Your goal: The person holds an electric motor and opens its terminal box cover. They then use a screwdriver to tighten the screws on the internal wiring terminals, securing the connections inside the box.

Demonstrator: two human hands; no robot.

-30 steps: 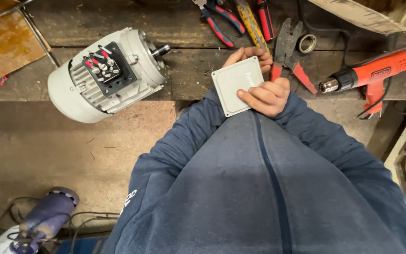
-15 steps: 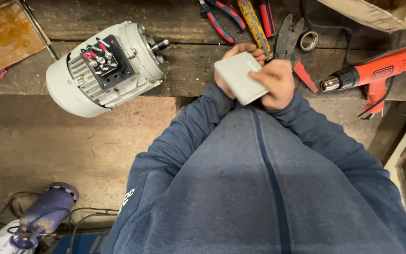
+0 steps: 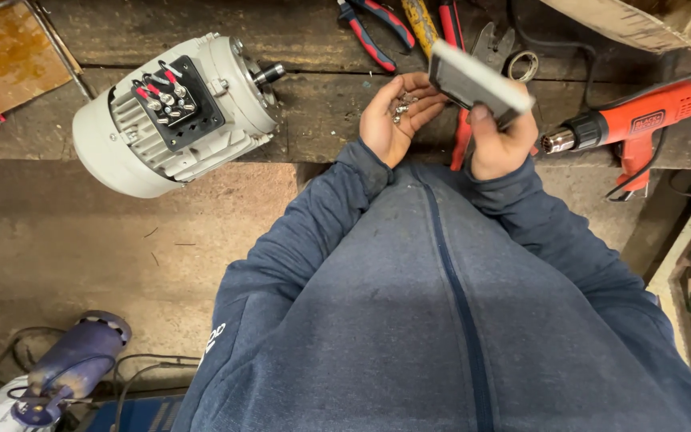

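My left hand [image 3: 393,120] is cupped palm-up over the bench [image 3: 313,120], cradling small loose screws [image 3: 403,104]; my right hand [image 3: 501,136] pinches the tilted grey terminal-box cover [image 3: 473,80] just beside it. In my judgement, tipping the open palm could spill screws onto the floor [image 3: 81,256], away from the motor [image 3: 173,112].
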